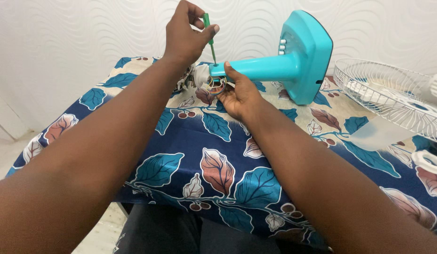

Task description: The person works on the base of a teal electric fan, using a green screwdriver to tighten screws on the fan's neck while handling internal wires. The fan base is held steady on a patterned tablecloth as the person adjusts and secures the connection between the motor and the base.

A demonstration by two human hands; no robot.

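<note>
Left hand [185, 35] closed round green screwdriver [209, 35], held upright so tip meets neck end of teal fan stand [275, 66]. Right hand [239, 94] grips that neck from below, steadying it (loose wires [217, 84] exposed there). Stand lies sideways near table's [180, 141] far edge; white fan guard [388, 94] at right edge.

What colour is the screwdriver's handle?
Green: the screwdriver, held in the left hand, shows in the head view.
</note>
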